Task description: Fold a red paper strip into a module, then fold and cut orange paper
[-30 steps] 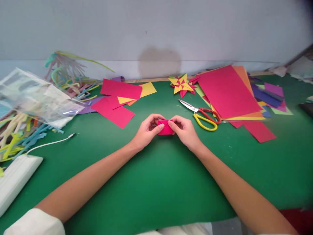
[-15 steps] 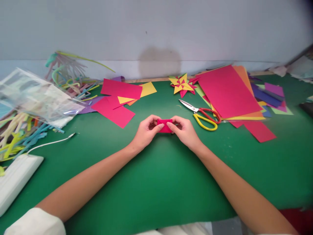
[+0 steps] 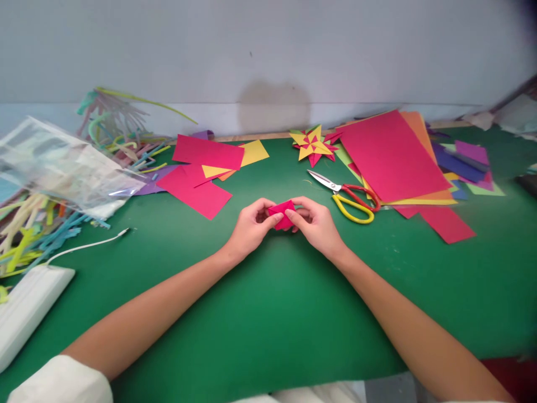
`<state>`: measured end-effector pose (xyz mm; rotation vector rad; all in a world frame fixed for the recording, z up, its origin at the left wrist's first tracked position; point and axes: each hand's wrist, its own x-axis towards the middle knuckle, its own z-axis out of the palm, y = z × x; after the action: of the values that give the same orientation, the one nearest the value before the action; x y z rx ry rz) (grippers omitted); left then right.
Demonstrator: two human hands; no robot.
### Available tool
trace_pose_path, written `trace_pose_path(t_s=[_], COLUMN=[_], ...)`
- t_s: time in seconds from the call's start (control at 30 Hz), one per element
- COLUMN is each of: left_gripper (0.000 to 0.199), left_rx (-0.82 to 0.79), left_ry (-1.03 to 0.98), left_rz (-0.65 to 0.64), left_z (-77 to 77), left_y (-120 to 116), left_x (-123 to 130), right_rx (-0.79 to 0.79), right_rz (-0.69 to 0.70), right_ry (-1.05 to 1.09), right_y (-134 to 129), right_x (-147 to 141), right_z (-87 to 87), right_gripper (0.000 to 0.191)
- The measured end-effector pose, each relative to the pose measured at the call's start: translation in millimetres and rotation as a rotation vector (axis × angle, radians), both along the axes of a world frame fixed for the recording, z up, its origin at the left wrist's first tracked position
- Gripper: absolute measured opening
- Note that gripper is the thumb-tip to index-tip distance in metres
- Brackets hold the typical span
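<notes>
Between both hands, over the middle of the green table [image 3: 268, 313], is a small folded piece of red paper [image 3: 282, 210]. My left hand [image 3: 254, 226] is closed on its left side, thumb on the near face and fingers behind. My right hand [image 3: 314, 224] pinches the right side in the same way, its thumb near the middle. The paper is tilted, its right corner higher, and fold lines show on it. Its back is hidden. To the right of my right hand lie scissors [image 3: 340, 193] with one red and one yellow handle.
A red and yellow folded paper star [image 3: 311, 145] lies at the back. Coloured sheets [image 3: 394, 159] are stacked to its right. Loose red paper pieces [image 3: 205, 193] lie left of centre. Farther left are a clear plastic bag [image 3: 71, 168], pipe cleaners [image 3: 37, 235] and a white power strip [image 3: 31, 308].
The red paper has turned in my fingers, from lying level to tilted with its right corner up. Both hands stay nearly in place.
</notes>
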<state>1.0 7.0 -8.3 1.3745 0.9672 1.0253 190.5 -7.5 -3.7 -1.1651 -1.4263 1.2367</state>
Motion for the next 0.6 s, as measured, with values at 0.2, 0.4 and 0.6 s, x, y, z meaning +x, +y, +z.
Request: trace_pose_path(t_s=[0.2, 0.4, 0.6], left_gripper=[0.031, 0.026, 0.026], left_rx=[0.020, 0.123, 0.128], left_ry=[0.026, 0.078, 0.107], left_rz=[0.015, 0.147, 0.142], left_z=[-0.4, 1.2, 3.8], left_y=[-0.3, -2.2, -2.1], left_x=[0.1, -2.7, -3.1], right_rx=[0.029, -0.025, -0.057], right_rz=[0.031, 0.069, 0.083], right_ry=[-0.014, 0.021, 0.043], right_y=[-2.3, -3.2, 0.6], right_x=[-0.9, -4.2, -2.2], right_z=[2.2, 2.0, 0.2], right_gripper=[0.034, 0.035, 0.033])
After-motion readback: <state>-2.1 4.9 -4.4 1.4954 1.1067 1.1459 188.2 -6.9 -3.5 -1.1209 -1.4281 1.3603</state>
